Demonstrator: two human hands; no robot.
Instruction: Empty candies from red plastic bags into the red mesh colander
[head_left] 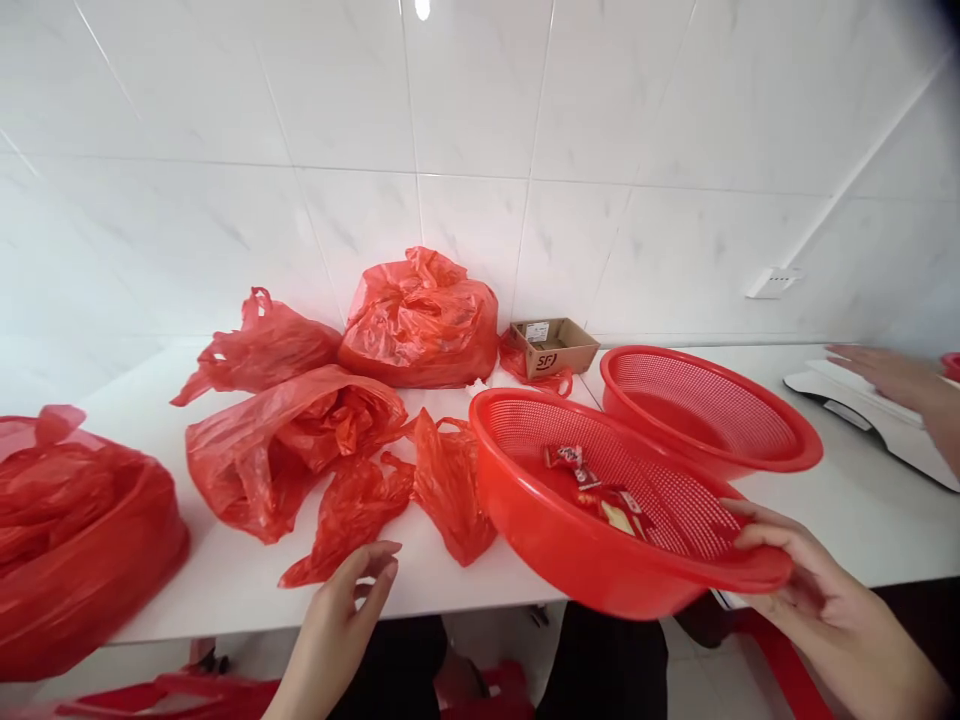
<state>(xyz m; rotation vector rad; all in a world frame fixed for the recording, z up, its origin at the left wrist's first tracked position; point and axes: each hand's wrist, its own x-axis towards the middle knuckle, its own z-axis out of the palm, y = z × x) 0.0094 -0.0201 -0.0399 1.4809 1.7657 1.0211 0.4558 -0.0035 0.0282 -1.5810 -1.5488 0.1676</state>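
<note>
My right hand (817,590) grips the near right rim of a red plastic basket (540,520), fingers over the inside and thumb below. The basket is tilted at the table's front edge, and a few small red wrapped packets (589,485) lie inside it. My left hand (349,610) hovers by the front edge with curled fingers, thumb and fingertips slightly apart, nothing between them. Just beyond it lies a small crumpled red plastic bag (360,510). Another small red bag (454,490) rests between that one and the basket.
A second red basket (705,400) stands behind on the right. Large red bags (420,320) fill the back and left of the white table (840,520), with a small cardboard box (555,350) alongside. At far right another person's hand (877,370) is over a white device (885,410).
</note>
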